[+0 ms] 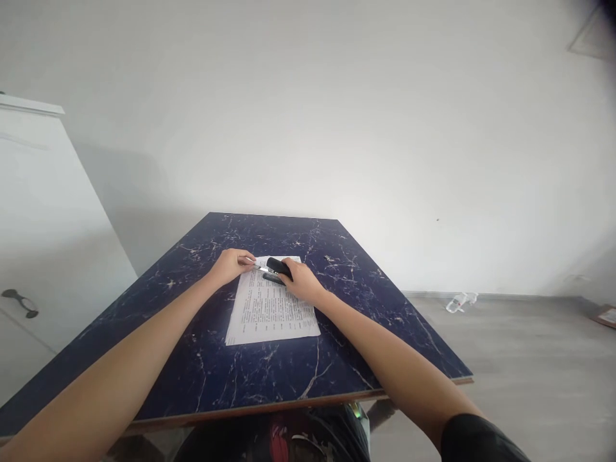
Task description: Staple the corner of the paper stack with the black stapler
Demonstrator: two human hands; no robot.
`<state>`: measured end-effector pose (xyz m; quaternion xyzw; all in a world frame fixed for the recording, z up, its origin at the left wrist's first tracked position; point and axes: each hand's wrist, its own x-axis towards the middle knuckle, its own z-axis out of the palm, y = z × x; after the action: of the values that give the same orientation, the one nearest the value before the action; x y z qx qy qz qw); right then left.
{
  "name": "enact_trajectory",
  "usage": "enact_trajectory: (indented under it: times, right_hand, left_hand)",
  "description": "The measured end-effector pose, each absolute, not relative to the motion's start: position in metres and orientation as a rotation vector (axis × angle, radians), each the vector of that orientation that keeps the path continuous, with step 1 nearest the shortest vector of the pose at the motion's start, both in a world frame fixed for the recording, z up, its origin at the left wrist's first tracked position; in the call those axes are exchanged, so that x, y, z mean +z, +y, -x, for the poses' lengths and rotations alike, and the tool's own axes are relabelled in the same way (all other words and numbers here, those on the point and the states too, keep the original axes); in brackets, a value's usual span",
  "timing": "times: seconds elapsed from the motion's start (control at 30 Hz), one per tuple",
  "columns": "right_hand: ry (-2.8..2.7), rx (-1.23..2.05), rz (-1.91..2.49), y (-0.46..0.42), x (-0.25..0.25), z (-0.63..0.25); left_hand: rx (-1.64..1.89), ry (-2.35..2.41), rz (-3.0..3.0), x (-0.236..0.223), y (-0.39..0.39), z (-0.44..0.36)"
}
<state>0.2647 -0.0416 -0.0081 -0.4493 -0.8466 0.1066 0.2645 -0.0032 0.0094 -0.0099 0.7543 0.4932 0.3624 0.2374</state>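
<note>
Printed sheets of paper lie stacked on a dark blue marble-patterned table. My right hand is closed round a black stapler, its jaws apart and pointing left over the upper part of the sheets. At the far left corner of the paper, my left hand pinches the edge between thumb and fingers. The stapler's front end is close to those fingertips. Whether its jaws are around the paper's edge is too small to tell.
A white cabinet with a dark handle stands at the left. Behind the table rises a pale wall. A crumpled clear plastic item lies on the grey floor to the right.
</note>
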Motion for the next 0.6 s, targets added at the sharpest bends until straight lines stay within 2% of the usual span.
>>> enact_trajectory:
  times: [0.6]
  right_hand:
    - [-2.279, 0.235, 1.247, -0.038, -0.017, -0.261]
  left_hand:
    - [1.029, 1.444, -1.457, -0.004, -0.024, -0.056]
